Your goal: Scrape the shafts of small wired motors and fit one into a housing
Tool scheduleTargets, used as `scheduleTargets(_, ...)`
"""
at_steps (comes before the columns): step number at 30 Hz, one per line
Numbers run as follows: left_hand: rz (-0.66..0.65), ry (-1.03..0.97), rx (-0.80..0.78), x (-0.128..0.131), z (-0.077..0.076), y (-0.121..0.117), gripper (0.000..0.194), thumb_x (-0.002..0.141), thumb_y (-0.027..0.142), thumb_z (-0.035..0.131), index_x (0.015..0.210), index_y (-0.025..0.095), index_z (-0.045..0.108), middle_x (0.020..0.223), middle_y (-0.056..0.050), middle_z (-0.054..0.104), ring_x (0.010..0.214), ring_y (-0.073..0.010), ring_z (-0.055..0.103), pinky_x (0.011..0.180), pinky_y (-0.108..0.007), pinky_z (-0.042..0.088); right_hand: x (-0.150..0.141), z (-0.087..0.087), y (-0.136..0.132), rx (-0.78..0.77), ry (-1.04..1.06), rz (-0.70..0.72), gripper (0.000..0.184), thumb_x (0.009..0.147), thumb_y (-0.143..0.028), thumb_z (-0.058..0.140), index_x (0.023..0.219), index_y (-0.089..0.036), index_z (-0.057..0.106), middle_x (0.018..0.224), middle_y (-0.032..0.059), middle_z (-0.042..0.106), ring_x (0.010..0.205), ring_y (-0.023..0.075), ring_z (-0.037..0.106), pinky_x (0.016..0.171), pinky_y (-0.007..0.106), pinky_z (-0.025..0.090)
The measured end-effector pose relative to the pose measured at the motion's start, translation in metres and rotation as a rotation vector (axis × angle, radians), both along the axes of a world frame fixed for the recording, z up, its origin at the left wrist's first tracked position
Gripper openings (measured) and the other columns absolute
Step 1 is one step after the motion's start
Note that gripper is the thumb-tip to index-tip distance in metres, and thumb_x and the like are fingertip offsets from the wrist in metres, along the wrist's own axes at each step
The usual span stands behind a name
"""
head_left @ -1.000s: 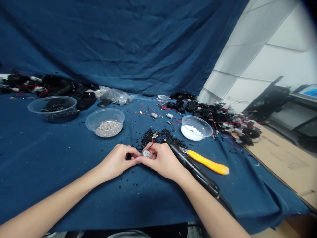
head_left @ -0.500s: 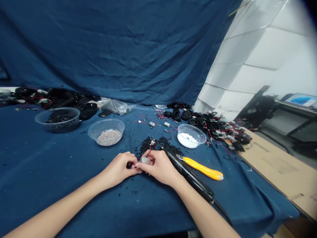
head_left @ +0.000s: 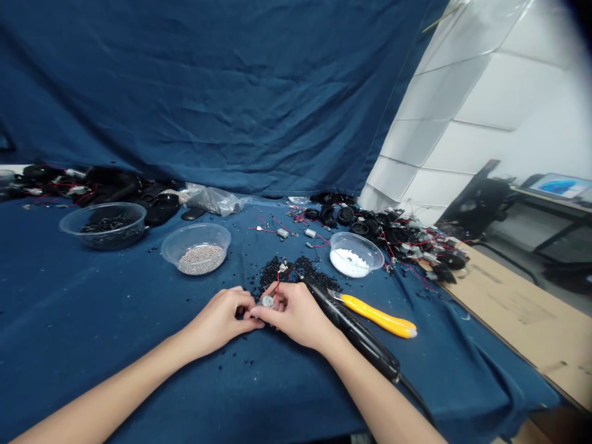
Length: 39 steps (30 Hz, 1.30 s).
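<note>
Between the fingers of my right hand (head_left: pixel 296 311) is a small silver motor (head_left: pixel 267 301), with a red wire (head_left: pixel 278 287) running up from it to a small white connector (head_left: pixel 282 268). My left hand (head_left: pixel 226 314) is closed in a pinch right against the motor's left side; its fingertips meet those of my right hand, and what they grip is hidden. Just beyond my hands lies a spread of small black pieces (head_left: pixel 312 271). Beside my right hand is a black corded electric screwdriver (head_left: pixel 351 327), and right of that a yellow-handled cutter (head_left: pixel 379 316).
Clear bowls hold small metal parts (head_left: pixel 201 259), white pieces (head_left: pixel 349 262) and dark pieces (head_left: pixel 106 224). Loose motors (head_left: pixel 282 233) with wires lie behind. Heaps of black housings and wires (head_left: pixel 393 228) sit at the back right and back left. Cardboard (head_left: pixel 504 302) lies right.
The view has shifted very slightly. Both hands keep the same hold around the motor, and nothing on the table has visibly moved.
</note>
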<state>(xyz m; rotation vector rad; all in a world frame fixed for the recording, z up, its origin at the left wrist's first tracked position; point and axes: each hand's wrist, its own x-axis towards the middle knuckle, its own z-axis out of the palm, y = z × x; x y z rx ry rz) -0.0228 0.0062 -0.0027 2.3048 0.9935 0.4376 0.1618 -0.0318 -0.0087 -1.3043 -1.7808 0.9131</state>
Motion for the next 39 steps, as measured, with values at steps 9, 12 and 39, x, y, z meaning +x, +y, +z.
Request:
scheduleTargets(9,0.013,0.023,-0.003,-0.0006,-0.0011,-0.0006,0.017,0.081,0.024,0.064,0.067,0.016,0.068,0.069,-0.002,0.064,0.071,-0.0177,0.058,0.065,-0.025,0.038,-0.0013,0.0006,-0.0003,0.031,-0.132,-0.007,0.024,0.077,-0.039,0.077,0.08,-0.016,0.068,0.058,-0.0048,0.055,0.055,0.0096,0.048,0.05,0.02,0.031)
scheduleTargets(12,0.01,0.027,-0.015,-0.0014,-0.0016,0.0005,0.015,0.081,0.023,0.063,0.07,0.016,0.07,0.071,-0.002,0.065,0.072,-0.0178,0.059,0.066,-0.025,0.038,-0.0008,0.0011,-0.0004,0.032,-0.157,-0.008,0.022,0.077,-0.037,0.077,0.079,-0.017,0.068,0.059,-0.0044,0.056,0.055,0.01,0.049,0.05,0.02,0.031)
scheduleTargets(39,0.008,-0.124,-0.103,-0.0048,-0.0072,0.0029,0.013,0.082,0.03,0.066,0.08,0.018,0.071,0.084,-0.001,0.07,0.083,-0.0194,0.061,0.077,-0.029,0.043,0.0,0.009,-0.0038,0.048,-0.192,-0.007,0.016,0.076,-0.031,0.074,0.075,-0.017,0.067,0.056,-0.0064,0.052,0.053,0.0081,0.047,0.05,0.018,0.031)
